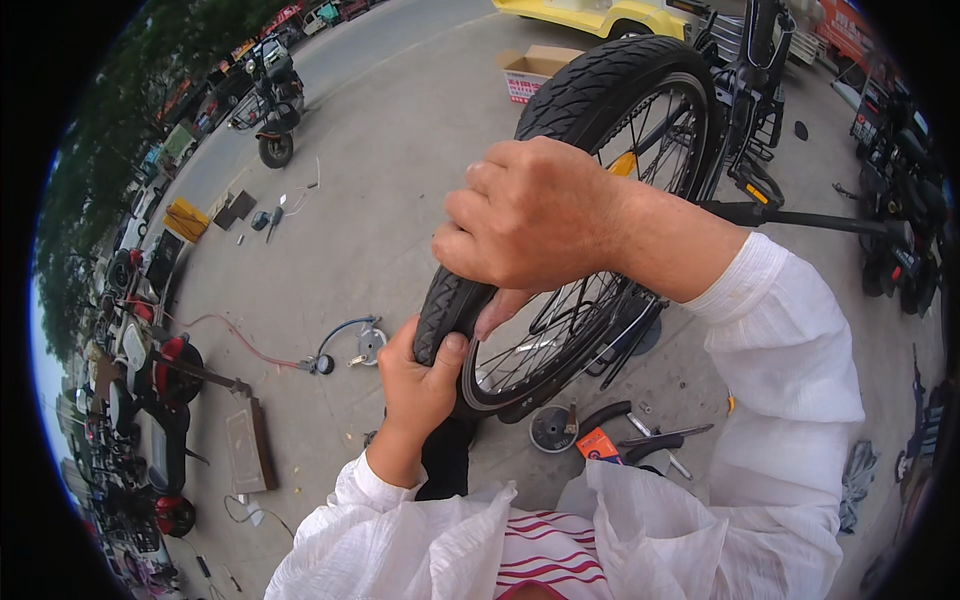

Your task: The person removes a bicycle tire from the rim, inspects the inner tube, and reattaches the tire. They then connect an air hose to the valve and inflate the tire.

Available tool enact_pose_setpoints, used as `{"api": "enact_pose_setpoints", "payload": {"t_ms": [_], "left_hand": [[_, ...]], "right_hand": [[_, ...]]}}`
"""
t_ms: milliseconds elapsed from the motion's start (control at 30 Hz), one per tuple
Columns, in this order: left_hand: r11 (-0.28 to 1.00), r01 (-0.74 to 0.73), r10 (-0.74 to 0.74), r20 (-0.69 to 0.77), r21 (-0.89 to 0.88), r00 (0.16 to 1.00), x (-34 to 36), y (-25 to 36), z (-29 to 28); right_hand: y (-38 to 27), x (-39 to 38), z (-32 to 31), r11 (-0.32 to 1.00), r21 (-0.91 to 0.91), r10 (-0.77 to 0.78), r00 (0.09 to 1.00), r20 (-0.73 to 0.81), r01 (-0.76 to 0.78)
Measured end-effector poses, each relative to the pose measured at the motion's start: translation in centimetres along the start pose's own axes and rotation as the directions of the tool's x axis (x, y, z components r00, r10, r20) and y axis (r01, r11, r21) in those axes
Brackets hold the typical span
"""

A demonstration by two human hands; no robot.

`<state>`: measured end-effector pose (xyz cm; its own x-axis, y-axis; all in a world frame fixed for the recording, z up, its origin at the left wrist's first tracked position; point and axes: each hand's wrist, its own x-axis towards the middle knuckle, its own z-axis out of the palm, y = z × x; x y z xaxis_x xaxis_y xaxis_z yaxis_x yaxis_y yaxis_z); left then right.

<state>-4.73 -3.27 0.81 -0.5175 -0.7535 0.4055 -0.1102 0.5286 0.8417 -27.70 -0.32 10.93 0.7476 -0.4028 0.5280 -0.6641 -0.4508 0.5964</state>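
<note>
A black bicycle tyre sits around a spoked wheel rim, which stands tilted in front of me. My left hand is closed round the tyre's near left side, thumb on the sidewall by the rim. Just above it, my right hand crosses over the wheel, curled tightly on the same tyre with its thumb reaching down the inner side. The right hand hides that stretch of tyre. Beyond the wheel is the dark bicycle frame, with a pedal showing yellow reflectors.
Below the wheel lie a round brake drum, an orange packet and several tools. An air hose with a gauge stretches across the concrete at left. Parked scooters line both sides. A cardboard box stands behind the tyre.
</note>
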Motion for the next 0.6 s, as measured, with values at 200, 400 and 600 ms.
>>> {"api": "enact_pose_setpoints", "payload": {"t_ms": [200, 400, 600], "left_hand": [[0.995, 0.032, -0.031, 0.006, -0.094, 0.999, 0.5, 0.5, 0.0], [0.982, 0.183, -0.178, 0.082, -0.055, 0.981, -0.8, 0.6, -0.4], [0.941, -0.238, 0.270, -0.111, 0.239, 0.956, -2.1, 0.3, 1.5]], "right_hand": [[-0.1, 1.1, -0.4, 0.991, 0.111, 0.054, 0.986, 0.155, -0.072], [-1.1, 1.9, -1.2, 0.978, 0.159, 0.079, 0.950, 0.303, -0.132], [-2.0, -0.2, -0.3, 0.993, 0.091, 0.088, 0.986, -0.142, -0.076]]}}
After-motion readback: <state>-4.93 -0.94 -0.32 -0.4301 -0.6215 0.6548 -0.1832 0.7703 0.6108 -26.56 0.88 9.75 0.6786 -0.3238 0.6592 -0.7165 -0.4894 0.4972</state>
